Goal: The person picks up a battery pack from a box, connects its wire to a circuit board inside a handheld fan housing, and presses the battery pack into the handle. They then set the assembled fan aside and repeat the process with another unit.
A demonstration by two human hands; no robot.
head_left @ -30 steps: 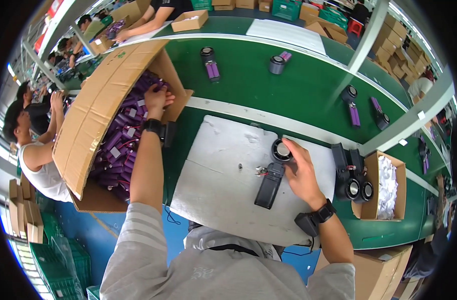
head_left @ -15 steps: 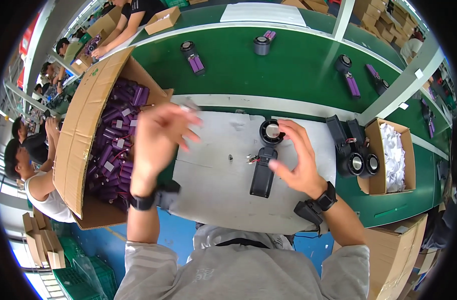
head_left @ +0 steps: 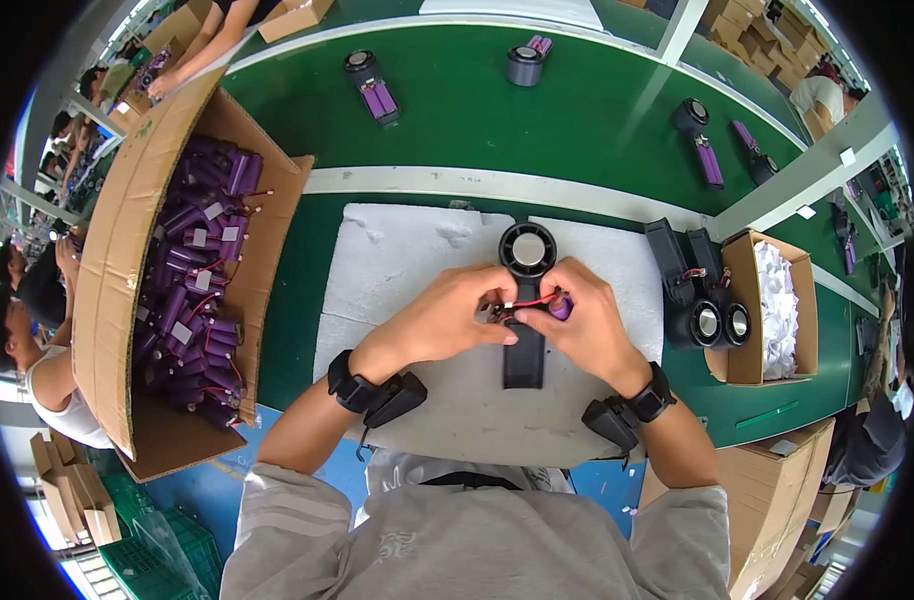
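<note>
A black handheld fan (head_left: 523, 365) lies on the white foam sheet (head_left: 377, 255) in front of me, its round head pointing away. My left hand (head_left: 437, 315) is closed in a pinch at a small wired part beside the fan's handle; the fingers hide most of it. In my right hand (head_left: 599, 322) is a purple battery (head_left: 562, 306), held between thumb and fingers over the handle's right side. A red wire (head_left: 533, 301) runs from the battery toward my left fingertips, with a small white connector at its end.
At left stands a cardboard box (head_left: 107, 270) of purple batteries. More black fans (head_left: 705, 322) and a carton of white paper pieces (head_left: 777, 310) sit at right. Several fans with purple batteries (head_left: 379, 100) lie on the green surface beyond the white rail (head_left: 497, 187). Co-workers sit at left.
Both hands have come together over the fan. My left hand has moved right from beside the box and closed; my right hand, open before, now holds a purple battery.
</note>
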